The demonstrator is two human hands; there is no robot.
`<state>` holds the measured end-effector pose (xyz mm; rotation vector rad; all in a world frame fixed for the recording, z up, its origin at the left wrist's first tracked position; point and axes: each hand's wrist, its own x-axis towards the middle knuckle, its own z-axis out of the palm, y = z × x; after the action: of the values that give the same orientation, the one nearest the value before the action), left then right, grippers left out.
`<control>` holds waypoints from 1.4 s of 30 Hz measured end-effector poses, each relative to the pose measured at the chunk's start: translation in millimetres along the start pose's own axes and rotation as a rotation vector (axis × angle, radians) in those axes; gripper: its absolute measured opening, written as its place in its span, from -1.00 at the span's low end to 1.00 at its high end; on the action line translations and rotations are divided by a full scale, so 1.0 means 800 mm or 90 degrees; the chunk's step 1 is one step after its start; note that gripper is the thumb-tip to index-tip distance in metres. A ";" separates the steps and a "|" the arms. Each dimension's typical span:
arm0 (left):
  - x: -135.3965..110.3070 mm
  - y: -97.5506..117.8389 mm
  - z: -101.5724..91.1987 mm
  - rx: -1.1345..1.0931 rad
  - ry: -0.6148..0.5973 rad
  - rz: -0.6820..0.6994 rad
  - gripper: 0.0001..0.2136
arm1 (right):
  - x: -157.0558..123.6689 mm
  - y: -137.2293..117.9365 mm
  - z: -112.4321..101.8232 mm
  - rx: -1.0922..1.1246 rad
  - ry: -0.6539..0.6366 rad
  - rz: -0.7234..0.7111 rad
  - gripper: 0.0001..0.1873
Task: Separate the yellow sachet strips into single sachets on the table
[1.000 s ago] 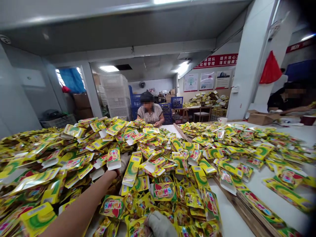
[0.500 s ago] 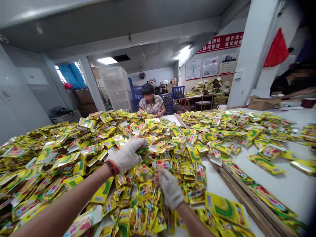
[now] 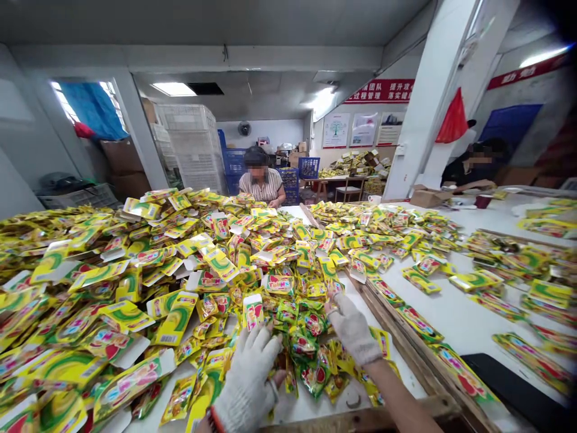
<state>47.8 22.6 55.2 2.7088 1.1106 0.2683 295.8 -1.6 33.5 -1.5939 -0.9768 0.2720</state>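
Held the white-gloved left hand (image 3: pixel 250 376) spread, the white-gloved right hand (image 3: pixel 355 331) half-curled, could not tell if pinching; had shiny green foil sachets (image 3: pixel 304 344) between both, a yellow rectangular cardboard box (image 3: pixel 253 311) just beyond the left.

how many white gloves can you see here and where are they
2: one on the left hand, one on the right hand, with green packets between them. Any on the person in stripes are too small to make out; others may be hidden.

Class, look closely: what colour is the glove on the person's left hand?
The left glove is off-white, seen best in the head view.
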 end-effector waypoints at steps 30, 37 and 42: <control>-0.055 0.031 0.052 -0.518 0.166 -0.257 -0.81 | -0.151 -0.024 0.051 0.010 -0.366 0.139 -0.80; -0.035 -0.053 -0.007 0.005 0.121 -0.195 -0.67 | -0.151 -0.013 0.073 -0.024 -0.302 0.114 -0.81; -0.015 -0.092 -0.031 0.042 0.048 -0.154 -0.67 | -0.143 -0.012 0.067 0.031 -0.336 0.131 -0.67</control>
<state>-15.9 68.3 59.5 2.6031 1.4778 0.3020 185.3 -45.4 -11.1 -1.6121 -1.1887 0.8854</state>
